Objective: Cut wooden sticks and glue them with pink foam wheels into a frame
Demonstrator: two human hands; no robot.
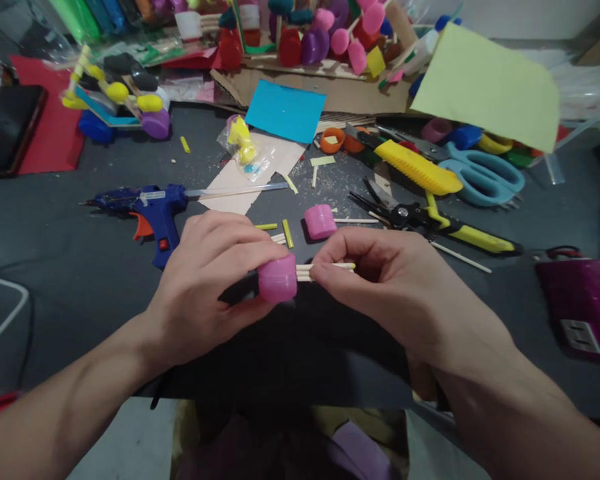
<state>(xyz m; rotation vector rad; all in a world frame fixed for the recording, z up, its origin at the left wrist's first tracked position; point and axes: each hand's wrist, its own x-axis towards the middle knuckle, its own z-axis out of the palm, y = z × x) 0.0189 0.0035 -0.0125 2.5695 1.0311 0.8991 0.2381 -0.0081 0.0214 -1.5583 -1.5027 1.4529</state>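
Observation:
Between the thumb and fingers of my left hand [200, 277] is a pink bottle cap [277, 279], lying on its side just above the dark table. Several thin wooden sticks [304, 273] meet the cap's right end, side by side; whether they go inside it I cannot tell. My right hand [395, 287] pinches these sticks between thumb and forefinger. A second pink cap [320, 222] rests on the table just beyond, with a thin stick [356, 221] to its right. Short yellow-green pieces [287, 234] lie close to my left fingertips.
Left stands a blue glue gun [163, 207]. At right lie cutting pliers [403, 215], a yellow utility knife [417, 167], blue scissors [480, 175] and a purple box [580, 303]. A small toy car [115, 107], blue paper [286, 110] and coloured craft pieces crowd the back.

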